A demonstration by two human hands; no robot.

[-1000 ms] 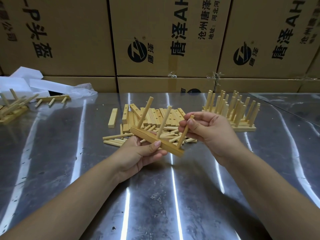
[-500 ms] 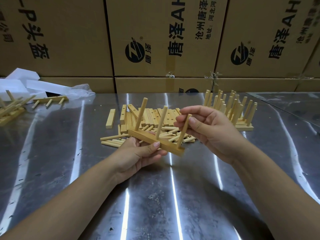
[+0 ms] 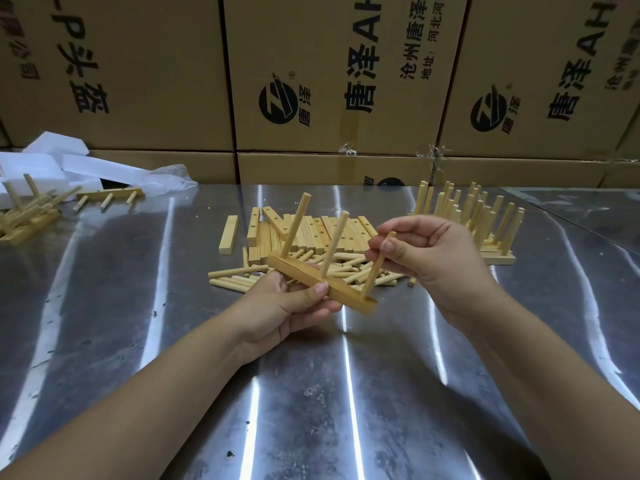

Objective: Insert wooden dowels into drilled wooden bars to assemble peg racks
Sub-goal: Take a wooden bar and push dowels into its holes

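Note:
My left hand [image 3: 277,306] grips a drilled wooden bar [image 3: 346,293] from below, held tilted above the steel table. Two dowels stand in the bar, one at its far end [image 3: 295,225] and one in the middle [image 3: 334,242]. My right hand [image 3: 433,261] pinches a third dowel [image 3: 374,271] near its top; the dowel's lower end sits at the bar's near end hole. Behind the hands lies a row of loose drilled bars [image 3: 311,230] and a heap of loose dowels [image 3: 239,278].
A stack of finished peg racks [image 3: 485,220] stands at the right behind my right hand. More racks [image 3: 27,216] and white foam pieces [image 3: 69,164] lie at the far left. Printed cardboard boxes [image 3: 311,81] wall off the table's back edge.
My right hand has slid down the third dowel, which now sits lower in the bar's near end hole. The bar has stayed in my left hand.

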